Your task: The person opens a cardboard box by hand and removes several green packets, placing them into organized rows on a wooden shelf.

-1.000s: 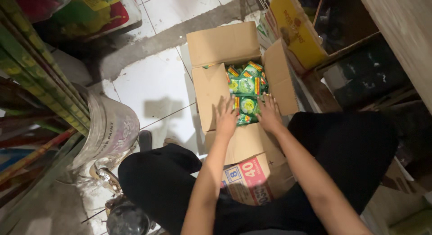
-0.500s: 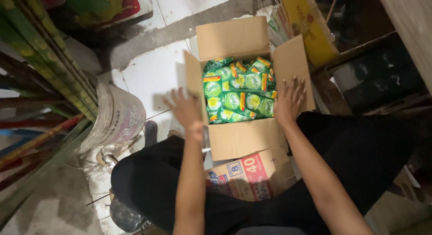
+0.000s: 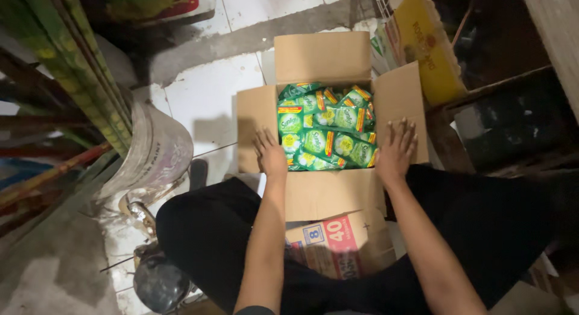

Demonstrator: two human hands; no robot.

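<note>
Head view, looking down. Nearest: the person's knees in black trousers [image 3: 205,230], crouched over a brown cardboard box [image 3: 329,119] standing open on the white tiled floor [image 3: 199,92].

Left hand [image 3: 269,153]: flat, fingers spread, gripping nothing, palm pressed on the box's left side flap where it meets the opening. Right hand [image 3: 396,149]: likewise flat and spread, resting on the right side flap, holding nothing.

Between the two hands, inside the box: green and yellow plastic sachets [image 3: 325,134], packed flat in overlapping rows and filling the opening. The near flap lies folded toward the knees; beyond the fingertips the far flap stands open.

Left of the left hand, well apart: a grey plastic bucket [image 3: 160,152] holding long green poles [image 3: 78,68]. Beyond the right hand: a yellow carton [image 3: 425,44].
</note>
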